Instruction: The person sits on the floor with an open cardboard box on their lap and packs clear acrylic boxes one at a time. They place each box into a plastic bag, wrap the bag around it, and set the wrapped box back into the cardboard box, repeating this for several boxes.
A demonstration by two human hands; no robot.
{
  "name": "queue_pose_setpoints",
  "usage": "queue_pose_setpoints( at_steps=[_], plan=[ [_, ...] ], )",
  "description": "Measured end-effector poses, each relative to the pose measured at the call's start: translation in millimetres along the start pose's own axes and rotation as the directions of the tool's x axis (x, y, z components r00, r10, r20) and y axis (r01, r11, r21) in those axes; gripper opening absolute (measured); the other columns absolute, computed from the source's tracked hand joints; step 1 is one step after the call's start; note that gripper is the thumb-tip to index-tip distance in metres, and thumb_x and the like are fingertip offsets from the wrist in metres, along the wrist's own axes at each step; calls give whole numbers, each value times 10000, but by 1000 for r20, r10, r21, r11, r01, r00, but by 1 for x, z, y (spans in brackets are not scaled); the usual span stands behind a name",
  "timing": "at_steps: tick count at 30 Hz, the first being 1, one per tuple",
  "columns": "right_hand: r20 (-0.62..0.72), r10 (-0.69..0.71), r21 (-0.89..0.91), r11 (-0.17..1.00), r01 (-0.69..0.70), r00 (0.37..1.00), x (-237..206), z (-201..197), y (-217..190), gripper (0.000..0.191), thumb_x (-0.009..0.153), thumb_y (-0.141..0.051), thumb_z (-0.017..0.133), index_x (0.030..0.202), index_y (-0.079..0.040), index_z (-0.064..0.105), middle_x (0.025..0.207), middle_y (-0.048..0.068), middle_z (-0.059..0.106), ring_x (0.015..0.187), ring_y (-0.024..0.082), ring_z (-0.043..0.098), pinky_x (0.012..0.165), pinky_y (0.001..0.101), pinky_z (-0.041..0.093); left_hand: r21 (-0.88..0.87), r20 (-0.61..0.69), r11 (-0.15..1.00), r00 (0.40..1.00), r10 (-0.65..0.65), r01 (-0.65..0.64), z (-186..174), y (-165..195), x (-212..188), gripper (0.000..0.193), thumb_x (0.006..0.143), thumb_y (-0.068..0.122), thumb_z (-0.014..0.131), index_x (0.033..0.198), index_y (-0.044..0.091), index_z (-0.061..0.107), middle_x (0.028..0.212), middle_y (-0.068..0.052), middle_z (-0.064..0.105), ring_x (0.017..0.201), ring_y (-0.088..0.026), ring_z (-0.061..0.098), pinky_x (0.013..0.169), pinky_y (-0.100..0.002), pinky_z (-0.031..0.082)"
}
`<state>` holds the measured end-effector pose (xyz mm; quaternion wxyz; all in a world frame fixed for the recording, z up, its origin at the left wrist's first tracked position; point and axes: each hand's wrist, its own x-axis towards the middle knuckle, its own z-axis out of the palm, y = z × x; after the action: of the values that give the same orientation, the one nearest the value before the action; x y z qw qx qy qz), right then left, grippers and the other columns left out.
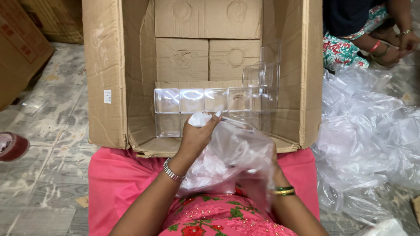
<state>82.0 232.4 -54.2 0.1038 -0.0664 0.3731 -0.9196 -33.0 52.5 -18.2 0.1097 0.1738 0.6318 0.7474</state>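
Head view: at nine o'clock a roll of red tape (12,146) lies on the floor, cut off by the edge. At twelve o'clock a large cardboard box (105,65) lies on its side, its opening toward the person. Inside it, clear plastic containers (203,100) are stacked in rows over a cardboard layer. The left hand (197,135) is closed in a pinch on the top of a thin plastic bag (232,157), held just before the box mouth at six o'clock. The step in hand seems to be the unwrapping of a container; next, the bag must be pulled away. The right hand (273,170) is covered by the bag, so its grip cannot be told. What the bag contains is hard to make out. At three o'clock loose plastic wrappings (367,131) are piled, and another person (372,30) is partly seen.
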Motion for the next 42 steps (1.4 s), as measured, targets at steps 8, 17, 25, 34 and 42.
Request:
queue_pose_setpoints(
  at_steps=[8, 17, 25, 34, 42],
  plan=[
    [25, 99, -109, 989, -96, 995, -53, 9, 7, 539, 1029, -156, 618, 1492, 61, 447, 1458, 213, 537, 1325, 317, 562, 1143, 413, 448, 455, 220, 887, 975, -27, -78, 32, -20, -31, 154, 898, 174, 766, 950, 29, 784, 824, -99, 767, 704, -149, 704, 657, -322, 549],
    [-380, -921, -906, 353, 235, -82, -172, -127, -99, 574, 1024, -104, 692, 1497, 71, 419, 1486, 234, 492, 1387, 357, 512, 1208, 446, 403, 35, 80, 980, 978, 193, -196, 3, 12, -9, 391, 857, 33, 734, 1228, 36, 611, 1139, -31, 687, 981, -136, 661, 863, -260, 556],
    [29, -994, -877, 24, -480, -103, -204, -240, -82, 700, 1102, -179, 665, 1590, 124, 265, 1718, 311, 310, 1624, 433, 316, 1362, 501, 203, -89, 82, 960, 959, 272, -265, -3, 28, -17, 300, 1128, 211, 520, 1341, 24, 617, 1258, -47, 669, 1077, -129, 645, 946, -275, 529],
    [-158, -972, -873, 55, -485, 173, -146, -209, -89, 771, 1050, -241, 819, 1610, 52, 377, 1628, 242, 435, 1527, 387, 434, 1304, 464, 306, -188, 84, 975, 987, 139, -122, -22, 45, -17, 477, 860, 23, 702, 1334, -6, 661, 1115, -54, 676, 983, -149, 626, 875, -287, 518],
    [-126, -984, -767, 19, -641, 122, -117, -90, -134, 362, 873, -155, 877, 1142, 3, 694, 1240, 169, 600, 1150, 318, 602, 905, 418, 485, -177, 39, 983, 997, 65, -58, -24, 38, -18, 178, 890, 28, 778, 1047, 2, 699, 955, -25, 719, 844, -123, 684, 745, -290, 582]
  ],
)
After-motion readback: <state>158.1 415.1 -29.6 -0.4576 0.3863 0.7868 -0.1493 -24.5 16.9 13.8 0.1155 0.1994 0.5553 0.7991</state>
